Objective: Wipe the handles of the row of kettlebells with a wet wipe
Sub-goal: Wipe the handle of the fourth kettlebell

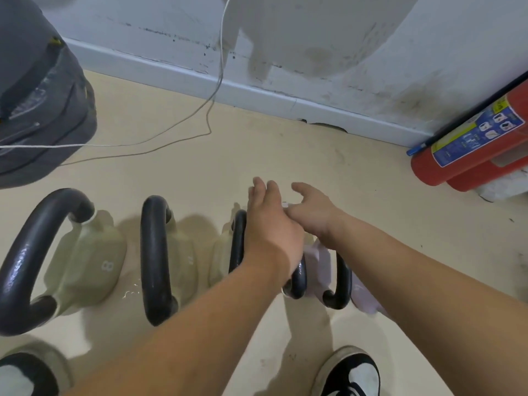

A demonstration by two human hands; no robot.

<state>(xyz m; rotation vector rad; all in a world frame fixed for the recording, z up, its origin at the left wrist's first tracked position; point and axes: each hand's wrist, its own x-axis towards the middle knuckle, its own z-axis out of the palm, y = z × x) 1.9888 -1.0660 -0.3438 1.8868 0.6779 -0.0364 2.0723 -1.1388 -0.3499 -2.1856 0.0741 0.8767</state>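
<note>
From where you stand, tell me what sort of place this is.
Probably a small workout room or home gym corner. A row of kettlebells with black handles stands on the beige floor, and red fire extinguishers lie against the scuffed white wall.

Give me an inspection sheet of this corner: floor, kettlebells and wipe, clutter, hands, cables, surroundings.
Surface: beige floor, scuffed near the wall.
Job's things: row of kettlebells with black handles; leftmost kettlebell marked 8; lilac kettlebell on the right. Wet wipe: only a pale scrap between the hands, uncertain.
Clutter: grey bag; red fire extinguisher lying down.
Grippers: left hand, fingers straight, over the third handle; right hand, fingers hidden.
Cables: white cable down the wall, across the floor.
Surroundings: stained white wall.
</note>
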